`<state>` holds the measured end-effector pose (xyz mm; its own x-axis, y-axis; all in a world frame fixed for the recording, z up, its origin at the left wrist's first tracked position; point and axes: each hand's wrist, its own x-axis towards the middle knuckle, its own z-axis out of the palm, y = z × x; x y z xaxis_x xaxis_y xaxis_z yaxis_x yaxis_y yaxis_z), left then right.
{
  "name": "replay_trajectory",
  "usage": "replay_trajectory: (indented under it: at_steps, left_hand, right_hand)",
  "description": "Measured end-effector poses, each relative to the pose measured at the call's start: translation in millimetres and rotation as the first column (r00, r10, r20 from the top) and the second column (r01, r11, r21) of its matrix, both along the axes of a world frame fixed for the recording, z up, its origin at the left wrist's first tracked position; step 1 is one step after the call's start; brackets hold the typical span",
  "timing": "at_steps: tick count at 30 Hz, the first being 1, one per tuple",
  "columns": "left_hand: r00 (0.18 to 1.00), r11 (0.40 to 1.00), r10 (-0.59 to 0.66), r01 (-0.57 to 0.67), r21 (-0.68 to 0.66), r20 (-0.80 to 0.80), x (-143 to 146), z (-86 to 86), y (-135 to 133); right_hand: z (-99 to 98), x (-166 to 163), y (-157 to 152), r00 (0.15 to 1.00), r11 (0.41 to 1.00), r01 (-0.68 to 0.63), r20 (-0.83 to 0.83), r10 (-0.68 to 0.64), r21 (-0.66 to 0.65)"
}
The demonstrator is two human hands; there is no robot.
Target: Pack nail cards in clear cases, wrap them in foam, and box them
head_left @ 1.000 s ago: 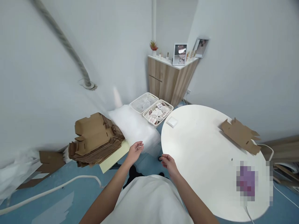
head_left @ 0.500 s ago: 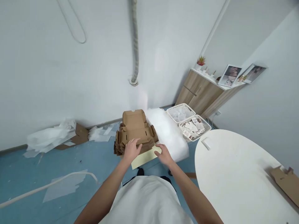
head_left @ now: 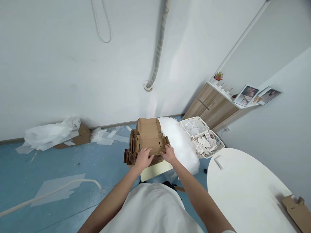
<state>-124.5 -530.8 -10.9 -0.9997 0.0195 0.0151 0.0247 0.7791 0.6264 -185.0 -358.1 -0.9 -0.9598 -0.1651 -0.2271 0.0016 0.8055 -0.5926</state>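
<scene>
Read the clock from the boxes (head_left: 149, 142), twelve towards the wall and six towards the person; they lie flat in a brown stack just in front of the body, on a yellow board (head_left: 152, 172) whose near edge juts out towards six; the top one is unfolded, its flap towards twelve and two dark slots showing in its nearer panel.

The left hand (head_left: 144, 158) is at the stack's six o'clock edge, palm down, fingers over the top box and thumb held apart from them; the right hand (head_left: 168, 153) is at the four o'clock corner, fingers bent at the side flap; both seem to touch the card, but whether either has a grip on it I cannot tell.

White wrap (head_left: 181, 145) lies just beside the stack at three; beyond it, between two and three, is a basket (head_left: 184, 127) of clear packets, and at three a second basket (head_left: 220, 147) full of printed cards; a wooden cabinet (head_left: 216, 103) stands further off, nearer two, with a plant (head_left: 218, 76) and picture frames on top.

The round white table (head_left: 243, 187) is towards four, a small white item (head_left: 220, 161) near its edge; at nine, well apart, white sheeting (head_left: 48, 134) lies against a carton (head_left: 84, 136); a pale hose (head_left: 65, 186) runs over the blue floor at eight.
</scene>
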Motion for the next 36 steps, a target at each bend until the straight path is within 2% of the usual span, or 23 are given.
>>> replay_trajectory:
  at_steps: [3, 5, 7, 9, 11, 13, 15, 19, 24, 28, 33, 35, 36]
  left_hand:
    - [1.000, 0.999, 0.020, -0.021, 0.037, 0.022, -0.6, -0.9, -2.2]
    - [0.999, 0.998, 0.027, -0.028, 0.053, 0.029, -1.6, -0.7, -2.8]
    - [1.000, 0.998, 0.011, -0.012, 0.069, 0.015, -2.8, -0.2, -2.8]
    - [1.000, 0.997, -0.016, 0.016, 0.077, 0.000, -4.2, 0.1, -2.6]
    - [0.999, 0.996, -0.050, 0.050, 0.069, 0.000, -5.5, -0.5, -2.3]
    - [0.997, 0.996, -0.073, 0.072, 0.044, 0.015, -6.3, -2.1, -2.3]
    - [0.997, 0.997, -0.076, 0.076, 0.017, 0.034, -6.4, -4.2, -2.1]
    - [0.996, 0.997, -0.075, 0.075, -0.001, 0.045, -6.1, -4.9, -0.7]
    - [0.998, 1.000, -0.024, 0.025, -0.018, 0.060, -8.6, 2.4, 2.8]
    - [0.995, 0.996, -0.086, 0.087, 0.011, -0.043, -8.2, 5.3, 2.7]
    - [0.967, 0.970, -0.219, 0.230, 0.077, -0.128, -5.4, 5.2, -1.9]
    - [0.958, 0.957, -0.260, 0.272, 0.097, -0.124, -5.7, 5.9, -4.9]
    - [0.954, 0.952, -0.273, 0.287, 0.109, -0.122, -6.2, 6.2, -6.5]
  right_hand:
    - [9.9, -4.9, 4.4, 0.995, 0.966, 0.101, 0.038, -0.095, -0.238]
    - [19.2, -6.3, 7.8, 0.980, 0.879, 0.193, 0.135, -0.149, -0.437]
    - [27.6, -5.3, 10.8, 0.953, 0.760, 0.288, 0.254, -0.166, -0.583]
    - [33.3, -2.5, 12.6, 0.930, 0.660, 0.353, 0.327, -0.169, -0.663]
    - [36.9, 0.8, 13.0, 0.917, 0.586, 0.391, 0.356, -0.180, -0.709]
    - [40.0, 3.8, 12.0, 0.907, 0.531, 0.417, 0.378, -0.188, -0.737]
    - [44.3, 6.3, 10.2, 0.899, 0.500, 0.434, 0.396, -0.187, -0.749]
    - [57.5, 12.2, 5.9, 0.895, 0.478, 0.443, 0.405, -0.187, -0.759]
    - [77.4, 17.5, 7.4, 0.903, 0.453, 0.429, 0.385, -0.190, -0.782]
    - [87.6, 15.7, 14.6, 0.912, 0.435, 0.411, 0.370, -0.180, -0.801]
    - [80.4, 16.7, 20.0, 0.924, 0.469, 0.383, 0.334, -0.189, -0.796]
    - [74.9, 19.5, 21.4, 0.934, 0.522, 0.358, 0.298, -0.198, -0.774]
    - [72.7, 21.2, 22.1, 0.942, 0.576, 0.335, 0.259, -0.212, -0.745]
